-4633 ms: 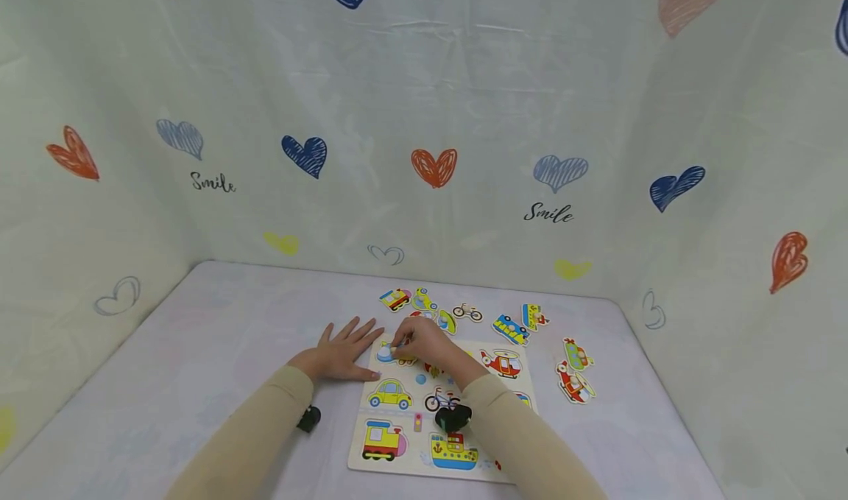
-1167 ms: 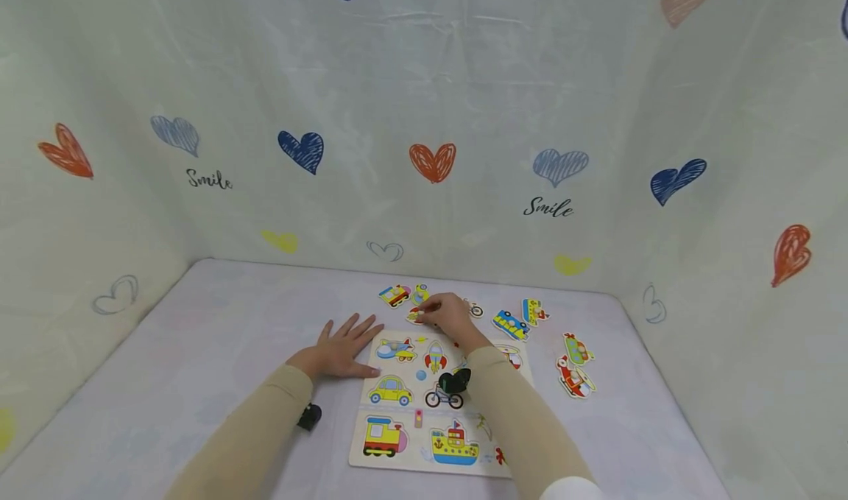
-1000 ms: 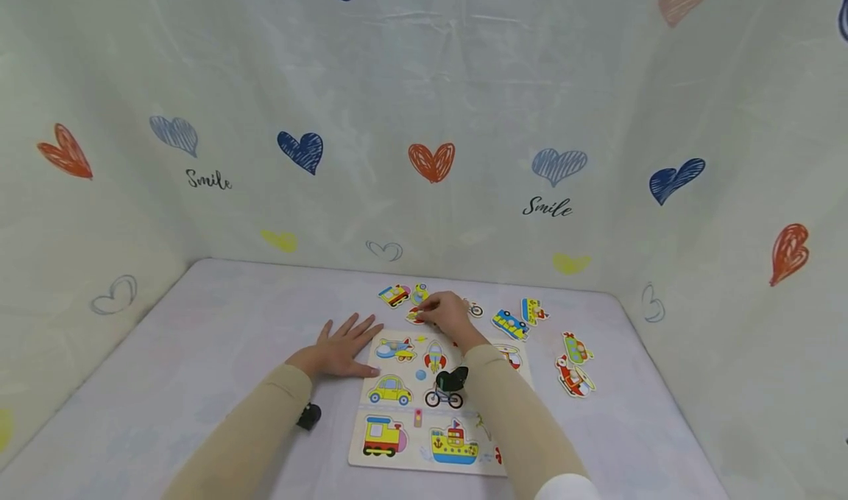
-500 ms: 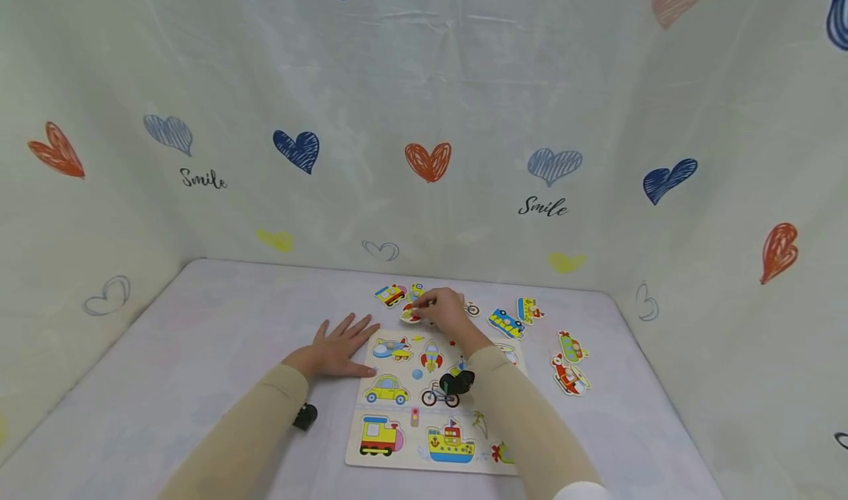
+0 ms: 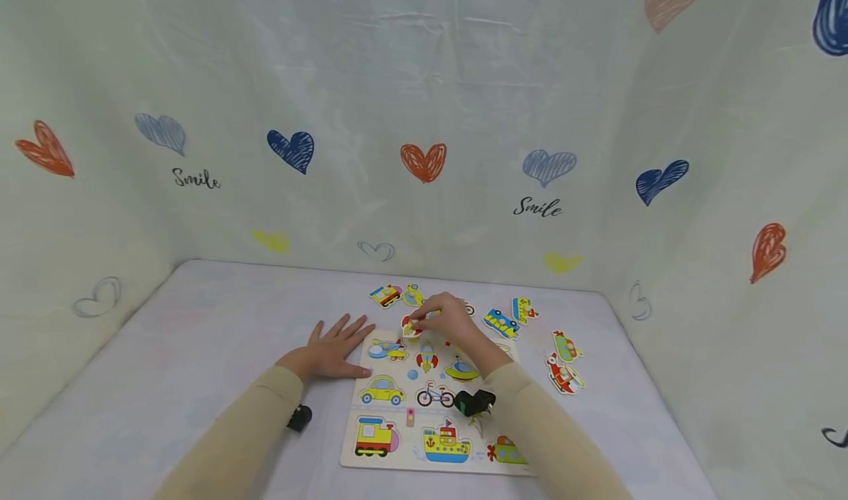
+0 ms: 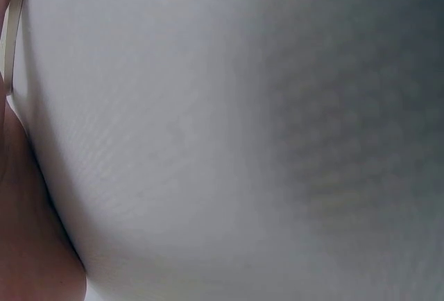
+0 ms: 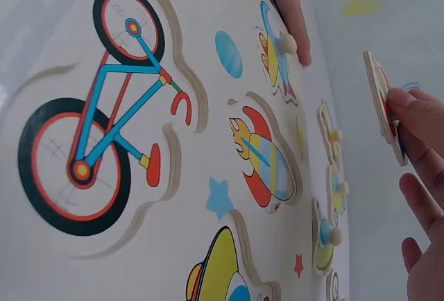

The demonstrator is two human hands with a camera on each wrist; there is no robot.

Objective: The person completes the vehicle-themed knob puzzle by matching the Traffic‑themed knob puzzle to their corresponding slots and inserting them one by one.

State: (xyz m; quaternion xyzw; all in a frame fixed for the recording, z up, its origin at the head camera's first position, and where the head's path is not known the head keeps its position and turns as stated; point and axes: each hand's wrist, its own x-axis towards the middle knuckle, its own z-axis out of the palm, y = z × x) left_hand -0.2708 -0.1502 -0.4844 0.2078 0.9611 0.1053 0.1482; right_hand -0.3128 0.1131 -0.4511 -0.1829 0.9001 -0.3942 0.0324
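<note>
My right hand (image 5: 450, 322) pinches a red-and-yellow rocket puzzle piece (image 5: 410, 327), raised just past the far edge of the wooden puzzle board (image 5: 347, 459). In the right wrist view the piece (image 7: 380, 103) is seen edge-on between thumb and fingers. The printed rocket recess (image 7: 263, 159) lies bare on the board. An airplane piece (image 7: 272, 55) with a wooden knob sits in its place at the top left corner. My left hand (image 5: 331, 351) lies flat with fingers spread, its thumb at the board's left edge. The left wrist view shows mostly blurred tablecloth.
Beyond the board lie loose pieces: a train (image 5: 386, 295), a yellow car (image 5: 413, 295) and others partly behind my right hand. To the right are a bus (image 5: 501, 324), a ship (image 5: 523, 309), a submarine (image 5: 566, 346) and a helicopter (image 5: 564, 375). A heart-patterned curtain (image 5: 424, 213) encloses the table.
My right hand has left the airplane, now seated at the board's top left, and taken up the rocket from the far pile, bringing it slightly nearer the board. The left hand stays put.
</note>
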